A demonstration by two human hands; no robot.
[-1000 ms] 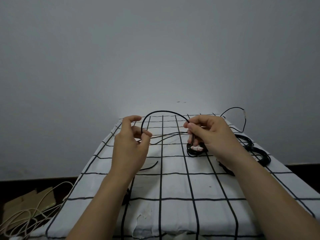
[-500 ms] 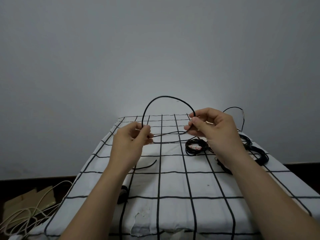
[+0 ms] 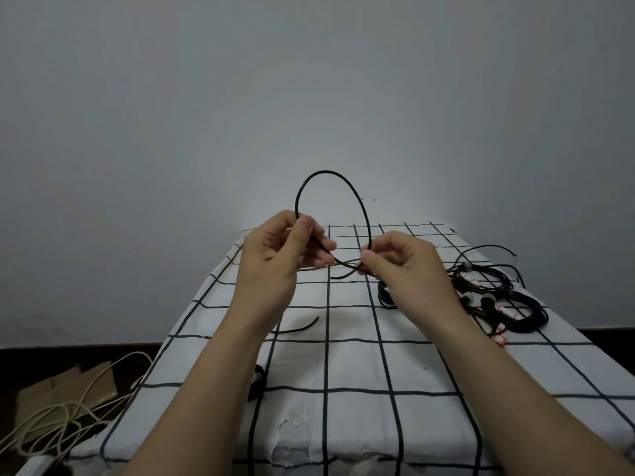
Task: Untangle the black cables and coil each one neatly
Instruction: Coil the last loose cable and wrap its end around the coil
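A thin black cable arches up in a loop between my two hands, above the checked tablecloth. My left hand pinches one side of the loop between thumb and fingers. My right hand pinches the other side, where the cable crosses itself low down. A loose end of black cable lies on the cloth below my left wrist. Right of my right hand lies a heap of coiled black cables with white and red tags. A small coil shows partly behind my right wrist.
The table stands against a plain grey wall. On the floor at lower left lie flat cardboard and a tangle of cream-white cord. A small dark plug lies on the cloth beside my left forearm.
Both hands have risen and come closer together, so the cable's arch has become a taller, narrower loop. The view has shifted a little to the left.
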